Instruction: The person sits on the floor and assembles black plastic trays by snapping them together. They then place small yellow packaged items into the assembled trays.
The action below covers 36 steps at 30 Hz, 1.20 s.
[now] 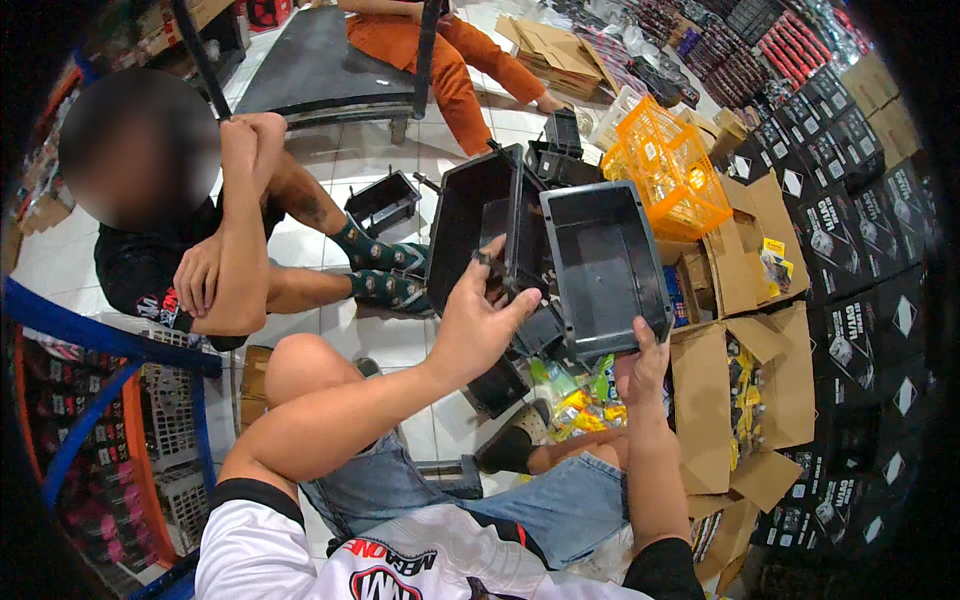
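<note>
My left hand point(478, 318) grips the near edge of a deep black plastic bin point(450, 225), its fingers reaching over the wall and its thumb on the right side. Something small and dark shows at its fingertips, too small to name. Just right of that bin, a second black plastic box point(607, 265) is tilted so its inside faces up; it looks bare within. My right hand point(645, 368) is closed on that box's lower right corner, thumb along the rim. The two boxes nearly touch at their facing sides.
More black bins point(385, 203) stand on the tiled floor. A yellow crate point(665, 165) and open cartons point(745, 390) line the right, beside stacked black boxes point(850, 250). Yellow packets point(585, 412) lie below my hands. A person point(235, 230) sits at left; another in orange trousers point(400, 55) sits behind.
</note>
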Each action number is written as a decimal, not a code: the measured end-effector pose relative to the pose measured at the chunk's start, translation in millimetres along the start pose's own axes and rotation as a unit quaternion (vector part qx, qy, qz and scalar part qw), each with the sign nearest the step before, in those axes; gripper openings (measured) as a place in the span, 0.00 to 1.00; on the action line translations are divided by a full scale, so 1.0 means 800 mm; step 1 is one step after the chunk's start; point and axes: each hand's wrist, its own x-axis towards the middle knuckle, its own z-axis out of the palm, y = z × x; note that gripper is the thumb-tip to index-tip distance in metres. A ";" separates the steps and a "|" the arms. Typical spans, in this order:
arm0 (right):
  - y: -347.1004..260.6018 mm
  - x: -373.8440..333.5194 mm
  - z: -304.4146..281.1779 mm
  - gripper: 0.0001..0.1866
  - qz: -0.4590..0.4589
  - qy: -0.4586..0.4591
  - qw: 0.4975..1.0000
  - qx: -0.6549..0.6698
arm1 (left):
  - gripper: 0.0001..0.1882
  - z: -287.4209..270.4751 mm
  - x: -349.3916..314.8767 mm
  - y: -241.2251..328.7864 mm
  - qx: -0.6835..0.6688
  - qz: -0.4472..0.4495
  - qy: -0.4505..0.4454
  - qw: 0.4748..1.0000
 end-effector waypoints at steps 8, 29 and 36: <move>-0.010 -0.003 0.028 0.41 0.053 -0.043 0.998 -0.003 | 0.37 -0.007 0.025 0.005 0.009 -0.089 -0.027 0.996; -0.049 0.004 0.014 0.25 0.143 -0.065 0.979 0.129 | 0.39 -0.016 0.012 0.031 -0.120 -0.103 -0.039 0.987; -0.049 0.000 0.018 0.27 0.130 -0.040 0.980 0.147 | 0.48 -0.005 0.004 0.043 -0.113 -0.061 -0.067 0.989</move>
